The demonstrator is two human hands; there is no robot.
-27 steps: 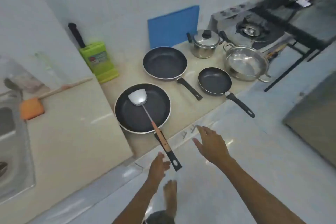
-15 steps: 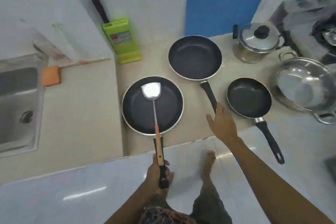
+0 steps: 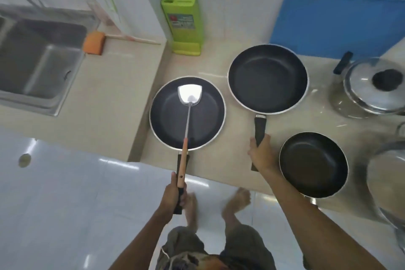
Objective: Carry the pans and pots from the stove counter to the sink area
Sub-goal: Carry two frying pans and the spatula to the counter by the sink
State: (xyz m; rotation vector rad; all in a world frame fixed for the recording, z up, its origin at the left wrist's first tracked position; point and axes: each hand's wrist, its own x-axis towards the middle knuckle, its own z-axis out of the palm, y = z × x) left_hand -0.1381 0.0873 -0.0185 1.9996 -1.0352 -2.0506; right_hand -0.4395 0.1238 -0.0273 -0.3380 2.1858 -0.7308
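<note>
Three black frying pans [image 3: 267, 79] and a lidded steel pot [image 3: 370, 90] sit upright on the counter.

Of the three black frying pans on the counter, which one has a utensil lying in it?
The pan nearest the sink, gripped by the left hand: a metal spatula rests in it. The other two pans are empty.

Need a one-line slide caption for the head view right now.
Left hand grips the spatula-topped frying pan's handle; right hand grips the larger frying pan's handle.

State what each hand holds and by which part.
The left hand grips the spatula-bearing pan by its handle end; the right hand grips the back pan mid-handle.
</note>
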